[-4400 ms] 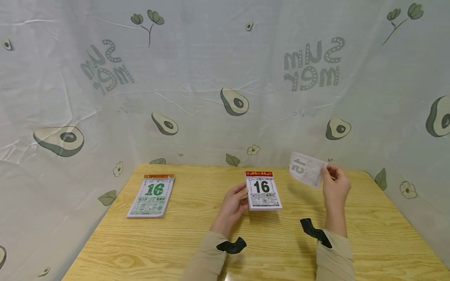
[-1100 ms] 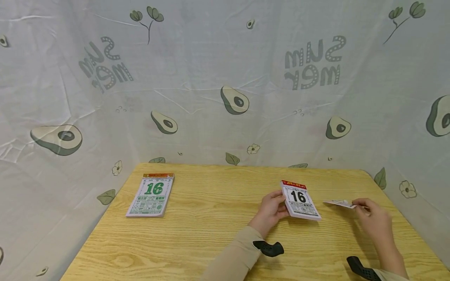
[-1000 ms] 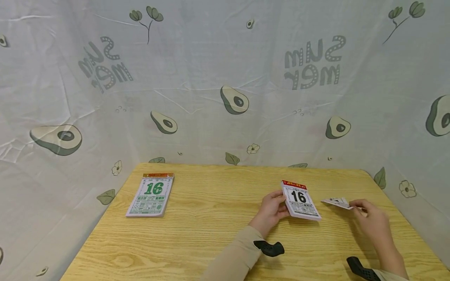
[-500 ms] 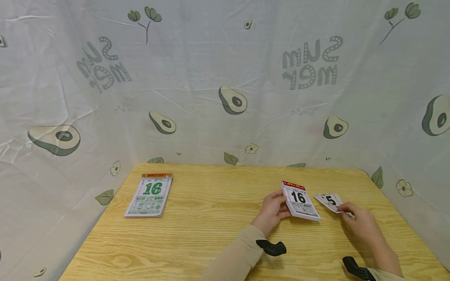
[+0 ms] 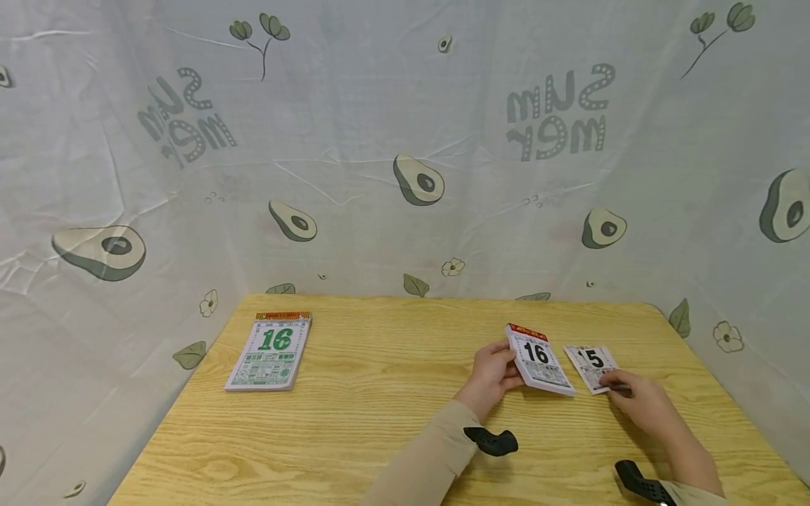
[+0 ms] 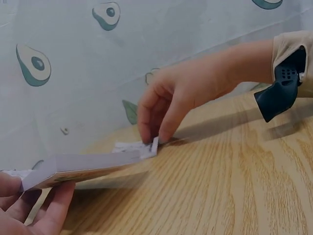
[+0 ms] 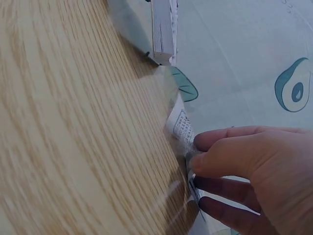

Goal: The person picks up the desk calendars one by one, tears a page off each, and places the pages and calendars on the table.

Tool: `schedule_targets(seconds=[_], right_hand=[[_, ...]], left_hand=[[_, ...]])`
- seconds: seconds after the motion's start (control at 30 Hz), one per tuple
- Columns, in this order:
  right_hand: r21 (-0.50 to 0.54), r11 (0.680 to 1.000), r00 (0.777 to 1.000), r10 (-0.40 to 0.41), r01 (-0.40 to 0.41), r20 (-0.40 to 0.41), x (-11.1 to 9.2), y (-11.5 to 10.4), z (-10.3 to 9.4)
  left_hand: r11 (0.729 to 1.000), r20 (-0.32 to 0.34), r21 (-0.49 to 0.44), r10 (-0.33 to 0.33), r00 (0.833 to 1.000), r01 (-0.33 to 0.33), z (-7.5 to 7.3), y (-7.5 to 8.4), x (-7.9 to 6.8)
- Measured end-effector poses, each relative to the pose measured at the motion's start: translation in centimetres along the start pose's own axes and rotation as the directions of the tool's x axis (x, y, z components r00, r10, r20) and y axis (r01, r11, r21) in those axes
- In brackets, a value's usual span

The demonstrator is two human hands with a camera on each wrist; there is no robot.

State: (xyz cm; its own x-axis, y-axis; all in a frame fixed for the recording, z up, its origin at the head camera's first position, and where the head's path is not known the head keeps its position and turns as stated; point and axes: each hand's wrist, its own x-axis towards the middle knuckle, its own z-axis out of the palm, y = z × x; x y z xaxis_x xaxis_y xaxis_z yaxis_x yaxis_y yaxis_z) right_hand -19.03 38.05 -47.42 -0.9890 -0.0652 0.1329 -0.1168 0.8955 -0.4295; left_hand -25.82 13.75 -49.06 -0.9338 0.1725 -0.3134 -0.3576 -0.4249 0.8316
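My left hand (image 5: 492, 372) grips the left edge of a thick tear-off calendar (image 5: 538, 360) with a red header and a black 16. In the left wrist view this calendar (image 6: 83, 164) is raised off the table, fingers beneath it. Just right of it, a loose calendar sheet (image 5: 591, 360) marked 15 lies face up on or very near the tabletop. My right hand (image 5: 642, 402) pinches that sheet by its lower right edge. From the right wrist, the sheet (image 7: 180, 122) looks bent near the fingertips.
A second tear-off calendar (image 5: 268, 355) with a green 16 lies at the table's left. The wooden table (image 5: 354, 429) ends at a pale curtain (image 5: 354, 126) printed with avocados, along its back and sides.
Both hands have shifted right with the calendar and sheet. The 15 sheet, earlier held up with its back showing, has come down and now lies face up beside the calendar.
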Motion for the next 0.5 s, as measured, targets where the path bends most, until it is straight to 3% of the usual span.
schedule_targets(seconds=[0.23,0.5], right_hand=[[-0.020,1.000,1.000,0.002,-0.002,0.016,-0.1,0.1,-0.1],[-0.068,0.997,0.999,0.031,-0.029,0.034,0.1,0.2,-0.1]], left_hand=[[0.995,0.010,0.095,0.033,0.999,-0.034,1.1,0.2,-0.1],[0.990,0.017,0.133,0.054,0.998,-0.055,1.7,-0.1,0.6]])
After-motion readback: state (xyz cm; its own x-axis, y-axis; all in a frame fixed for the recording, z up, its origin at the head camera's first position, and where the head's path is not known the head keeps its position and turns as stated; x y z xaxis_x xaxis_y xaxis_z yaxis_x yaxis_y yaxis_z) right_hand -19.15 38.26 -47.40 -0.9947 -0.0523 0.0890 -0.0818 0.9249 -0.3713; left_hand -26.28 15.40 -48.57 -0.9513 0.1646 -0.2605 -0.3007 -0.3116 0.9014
